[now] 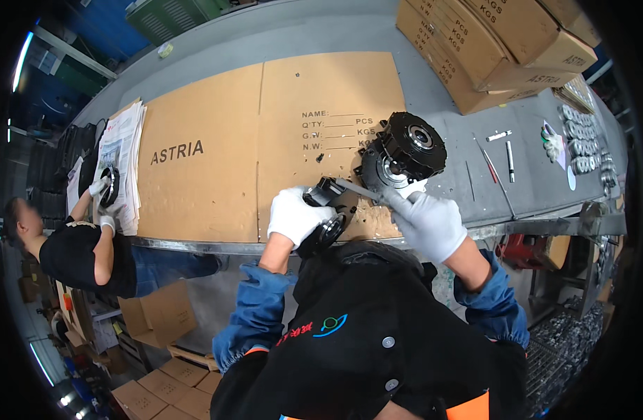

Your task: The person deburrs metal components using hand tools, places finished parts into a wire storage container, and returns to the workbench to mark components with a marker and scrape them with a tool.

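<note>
My left hand [295, 215], in a white glove, grips a black toothed metal part [323, 236] close to the table's front edge. My right hand [433, 225], gloved too, is closed around a flat grey file [356, 187]. The file's far end lies against the upper edge of that black part. Just beyond my right hand, similar black ring-shaped parts [418, 142] with silver centres sit stacked on the cardboard sheet [202, 189]. Small dark chips are scattered over the cardboard around them.
Cardboard boxes [475, 52] are piled at the far right. A red-handled rod [491, 166], a white marker [510, 161] and several metal rings [584, 147] lie on the right. At left a co-worker [83, 245] handles a black ring [110, 187] over stacked newspapers [130, 164].
</note>
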{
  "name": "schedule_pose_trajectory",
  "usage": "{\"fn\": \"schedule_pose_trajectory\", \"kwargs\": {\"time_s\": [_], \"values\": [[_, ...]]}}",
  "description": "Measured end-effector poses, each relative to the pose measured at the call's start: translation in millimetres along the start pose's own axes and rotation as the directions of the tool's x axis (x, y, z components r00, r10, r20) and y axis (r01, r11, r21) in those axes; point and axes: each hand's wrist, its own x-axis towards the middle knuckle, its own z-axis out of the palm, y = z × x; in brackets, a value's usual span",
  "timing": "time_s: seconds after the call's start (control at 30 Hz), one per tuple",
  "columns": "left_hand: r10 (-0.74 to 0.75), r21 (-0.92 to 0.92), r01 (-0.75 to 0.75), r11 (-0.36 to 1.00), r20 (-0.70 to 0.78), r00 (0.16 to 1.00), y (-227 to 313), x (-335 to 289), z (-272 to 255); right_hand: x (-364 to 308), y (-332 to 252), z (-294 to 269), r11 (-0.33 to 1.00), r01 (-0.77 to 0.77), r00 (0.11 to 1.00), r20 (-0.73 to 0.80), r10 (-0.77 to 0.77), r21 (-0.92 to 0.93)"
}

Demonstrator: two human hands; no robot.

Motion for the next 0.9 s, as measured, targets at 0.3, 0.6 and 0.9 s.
{"fn": "schedule_pose_trajectory", "kwargs": {"time_s": [0.3,0.6,0.9], "values": [[-0.021,0.232,0.014,0.973,0.03,0.999,31.9,0.7,16.2,4.9,-21.6,-20.0,0.975,0.118,0.991,0.078,-0.105,-0.186],[-0.016,0.303,0.027,0.953,-0.04,0.999,33.7,-3.5,24.1,8.4,-33.3,-19.8,0.978,0.114,0.988,0.123,-0.093,-0.174],[-0.047,0.303,0.072,0.95,-0.089,0.995,28.6,-3.6,17.3,15.7,-44.0,-1.8,0.974,0.131,0.99,0.084,-0.117,-0.184]]}}
